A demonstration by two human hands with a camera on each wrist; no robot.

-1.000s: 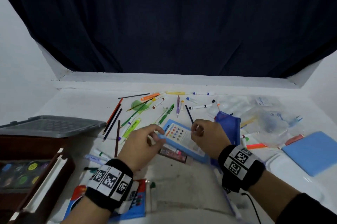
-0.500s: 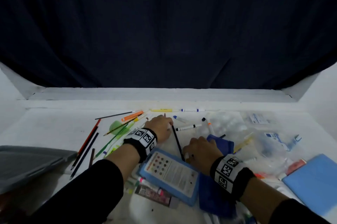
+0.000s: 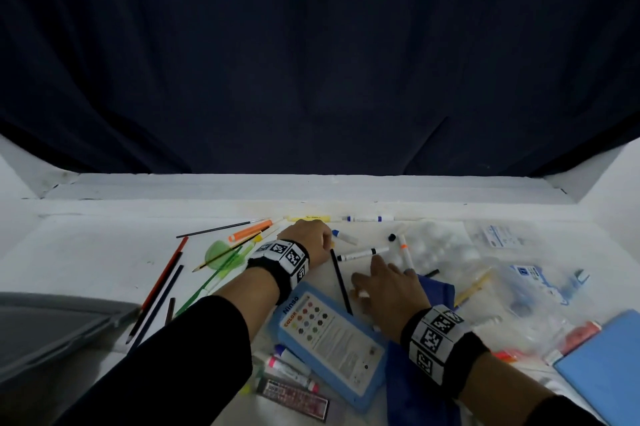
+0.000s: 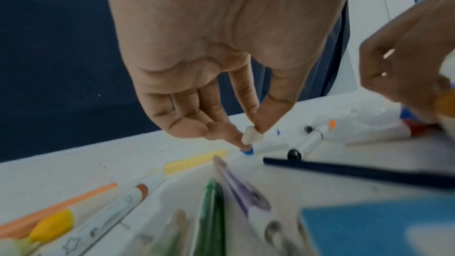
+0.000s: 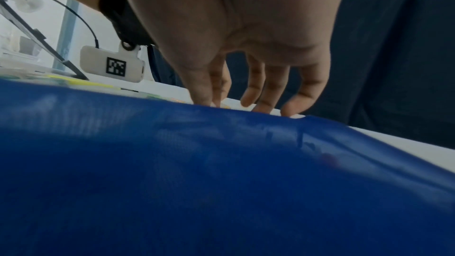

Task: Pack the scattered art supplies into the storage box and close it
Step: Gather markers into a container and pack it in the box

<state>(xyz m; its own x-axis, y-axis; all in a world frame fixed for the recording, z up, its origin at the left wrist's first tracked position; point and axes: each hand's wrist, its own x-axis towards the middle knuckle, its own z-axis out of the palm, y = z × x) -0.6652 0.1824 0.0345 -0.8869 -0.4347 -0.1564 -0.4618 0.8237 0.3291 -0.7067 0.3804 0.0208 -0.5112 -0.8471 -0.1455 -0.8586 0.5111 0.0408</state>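
We see a dim head view, the dark curtain (image 3: 318, 54) swallowing most of the light and the white table (image 3: 86, 252) grey, its edges bowed by the wide lens. At the wrists, near markers (image 4: 103, 213) and the blue cloth (image 5: 197, 182) smear into blur, while brightness comes from the pale upper corners.

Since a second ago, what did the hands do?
The left hand left the blue paint case and reached out to the far markers, where it now pinches a small white piece, perhaps an eraser. The right hand opened and stretched toward the black-capped marker. The case and dark pencil stayed put.
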